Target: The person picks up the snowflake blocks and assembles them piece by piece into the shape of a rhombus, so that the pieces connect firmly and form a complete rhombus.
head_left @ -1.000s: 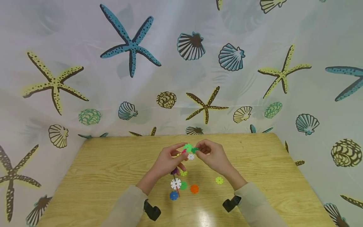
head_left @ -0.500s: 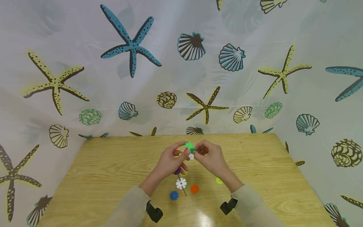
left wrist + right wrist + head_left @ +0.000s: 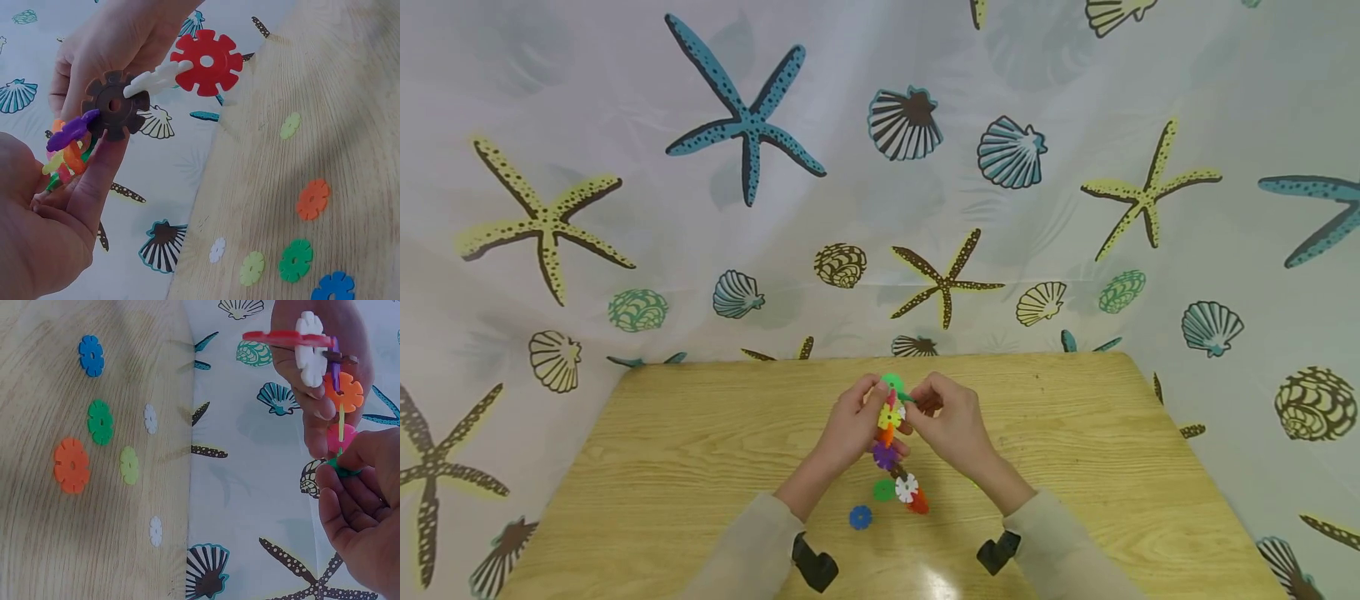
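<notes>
My left hand [image 3: 842,429] holds a chain of slotted plastic flower discs near its top end. Down the chain run a light green disc [image 3: 892,383], then pink, a yellow disc [image 3: 890,418], orange, a purple disc [image 3: 885,455], a brown disc [image 3: 114,105], a white disc [image 3: 906,488] and a red disc [image 3: 207,61] at the dangling end. My right hand [image 3: 953,417] pinches a dark green disc [image 3: 342,467] between thumb and fingers, right at the light green disc. Its fingers hide much of the dark green disc.
Loose discs lie on the wooden table [image 3: 700,467]: a blue disc [image 3: 861,517], a green disc [image 3: 883,490], an orange disc [image 3: 71,465], a yellow-green disc [image 3: 129,465] and white ones. Behind the table hangs a shell-patterned cloth [image 3: 865,200].
My left hand has shifted right and turned, so the chain's yellow and orange discs now show and its lower end has swung right. The right hand has brought the dark green disc against the light green one.
</notes>
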### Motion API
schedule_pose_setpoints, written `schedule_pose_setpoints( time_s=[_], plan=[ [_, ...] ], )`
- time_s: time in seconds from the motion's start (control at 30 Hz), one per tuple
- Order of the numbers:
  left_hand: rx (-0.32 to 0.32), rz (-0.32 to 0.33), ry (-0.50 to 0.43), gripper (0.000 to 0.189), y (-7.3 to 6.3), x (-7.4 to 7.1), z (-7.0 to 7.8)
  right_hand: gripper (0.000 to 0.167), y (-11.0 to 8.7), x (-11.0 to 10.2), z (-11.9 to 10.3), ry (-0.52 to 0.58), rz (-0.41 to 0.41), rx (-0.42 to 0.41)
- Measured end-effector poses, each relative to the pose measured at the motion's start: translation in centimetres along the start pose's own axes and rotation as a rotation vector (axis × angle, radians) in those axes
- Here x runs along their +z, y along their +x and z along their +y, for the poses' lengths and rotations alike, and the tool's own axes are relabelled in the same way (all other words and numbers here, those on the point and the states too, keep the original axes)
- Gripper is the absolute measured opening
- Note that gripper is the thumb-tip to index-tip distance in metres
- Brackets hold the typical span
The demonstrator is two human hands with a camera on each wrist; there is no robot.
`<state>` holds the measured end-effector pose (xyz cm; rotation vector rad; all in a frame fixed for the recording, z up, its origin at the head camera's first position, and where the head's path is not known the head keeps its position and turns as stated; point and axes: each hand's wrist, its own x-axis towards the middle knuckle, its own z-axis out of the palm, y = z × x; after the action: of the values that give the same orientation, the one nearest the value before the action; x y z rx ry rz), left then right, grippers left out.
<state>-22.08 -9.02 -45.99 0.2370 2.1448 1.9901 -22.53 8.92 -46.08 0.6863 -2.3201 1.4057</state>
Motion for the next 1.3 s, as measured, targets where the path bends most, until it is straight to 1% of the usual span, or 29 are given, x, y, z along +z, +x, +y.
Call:
schedule_pose_setpoints(
  time_s=[0.17, 0.23, 0.37, 0.53, 0.67, 0.8, 0.93, 1.0, 1.07, 1.2, 1.3],
  plan=[
    [-0.017, -0.021, -0.032, 0.031, 0.0, 0.1, 0.2, 0.014, 0.0, 0.2, -0.1, 0.000, 0.034, -0.015],
    [-0.023, -0.024, -0.029, 0.031, -0.1, 0.1, 0.4, 0.014, -0.1, 0.3, -0.1, 0.001, 0.041, -0.030],
    [-0.026, -0.018, -0.033, 0.030, -0.2, 0.1, 0.7, 0.014, -0.2, 0.5, -0.3, -0.016, 0.056, -0.083],
    [-0.034, -0.017, -0.056, 0.032, -0.2, 0.3, 0.9, 0.016, -0.4, 0.8, -0.3, -0.040, 0.097, -0.150],
    [-0.039, -0.021, -0.050, 0.032, -0.3, 0.3, 0.7, 0.015, -0.5, 1.1, -0.2, -0.044, 0.118, -0.185],
    [-0.039, -0.037, -0.023, 0.033, -0.2, -0.1, 0.4, 0.015, -0.5, 1.2, -0.1, -0.045, 0.104, -0.195],
    [-0.047, -0.063, -0.032, 0.036, 0.1, -0.5, 0.0, 0.011, -0.4, 1.0, 0.2, -0.039, 0.055, -0.156],
    [-0.052, -0.068, -0.042, 0.038, 0.3, -0.6, -0.1, 0.008, -0.5, 0.8, 0.4, -0.030, 0.024, -0.126],
    [-0.056, -0.067, -0.043, 0.039, 0.4, -0.6, -0.3, 0.009, -0.6, 0.6, 0.5, -0.022, -0.011, -0.094],
    [-0.056, -0.061, -0.033, 0.037, 0.6, -0.7, -0.6, 0.015, -1.3, -0.5, 1.0, -0.027, -0.069, 0.000],
    [-0.049, -0.041, -0.041, 0.037, 0.9, -0.9, -0.8, 0.020, -2.0, -1.8, 1.9, -0.043, -0.115, 0.101]
  ],
)
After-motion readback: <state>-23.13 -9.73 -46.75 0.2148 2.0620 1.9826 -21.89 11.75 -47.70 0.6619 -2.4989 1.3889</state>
